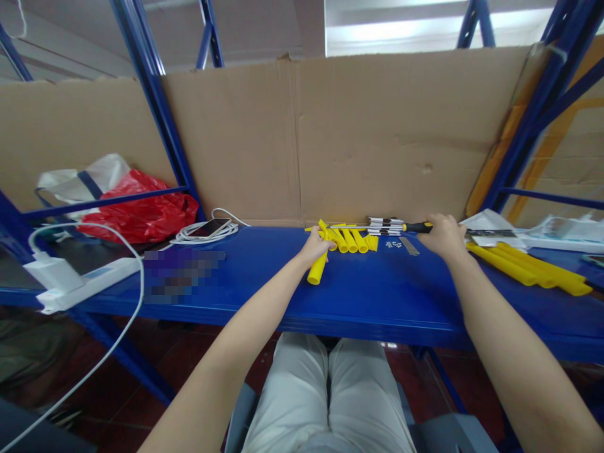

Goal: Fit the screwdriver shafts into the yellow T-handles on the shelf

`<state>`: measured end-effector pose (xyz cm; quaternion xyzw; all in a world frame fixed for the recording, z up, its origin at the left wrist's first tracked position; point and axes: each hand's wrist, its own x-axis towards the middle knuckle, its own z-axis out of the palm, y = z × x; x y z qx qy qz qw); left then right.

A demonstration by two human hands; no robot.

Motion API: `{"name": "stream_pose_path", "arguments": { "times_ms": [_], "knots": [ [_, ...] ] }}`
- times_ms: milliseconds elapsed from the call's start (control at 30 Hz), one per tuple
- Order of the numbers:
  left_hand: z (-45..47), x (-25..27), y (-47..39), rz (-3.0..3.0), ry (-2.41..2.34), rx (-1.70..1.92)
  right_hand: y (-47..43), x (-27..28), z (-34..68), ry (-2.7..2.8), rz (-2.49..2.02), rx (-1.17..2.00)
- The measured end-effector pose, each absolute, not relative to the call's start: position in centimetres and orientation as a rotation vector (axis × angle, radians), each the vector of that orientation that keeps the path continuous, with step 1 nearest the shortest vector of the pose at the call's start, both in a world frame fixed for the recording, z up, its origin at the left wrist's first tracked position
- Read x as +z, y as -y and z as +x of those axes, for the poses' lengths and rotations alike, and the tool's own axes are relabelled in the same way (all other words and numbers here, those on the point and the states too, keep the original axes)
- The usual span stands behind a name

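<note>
My left hand (pixel 312 249) is closed around a yellow tube (pixel 317 270), whose open end tilts down toward me. My right hand (pixel 442 235) grips the black-and-yellow handle of a long screwdriver (pixel 417 227). Its thin shaft runs left, level above the bench, toward the tube in my left hand; whether the tip touches the tube I cannot tell. Several short yellow tubes (pixel 350 241) lie in a row just right of my left hand. Behind the shaft are black-and-white stacked pieces (pixel 385 225). A flat metal strip (pixel 409 246) and small silvery bits (pixel 392 244) lie between my hands.
Longer yellow tubes (pixel 528 265) lie on the blue bench (pixel 368 302) at right, near a white power strip (pixel 561 242). At left are a coiled white cable (pixel 207 234), a red plastic bag (pixel 141 207) and another power strip (pixel 99 282). A cardboard wall (pixel 358 138) stands behind.
</note>
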<state>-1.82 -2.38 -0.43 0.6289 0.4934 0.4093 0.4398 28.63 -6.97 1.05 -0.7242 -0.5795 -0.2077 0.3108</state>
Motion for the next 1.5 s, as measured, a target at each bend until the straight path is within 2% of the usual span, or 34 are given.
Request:
{"name": "stream_pose_path", "arguments": {
  "times_ms": [1500],
  "knots": [
    [-2.02, -0.41, 2.23, 1.598, -1.240, 1.014, 6.67, 0.80, 28.90, 1.551, -1.921, -0.599]
  ]
}}
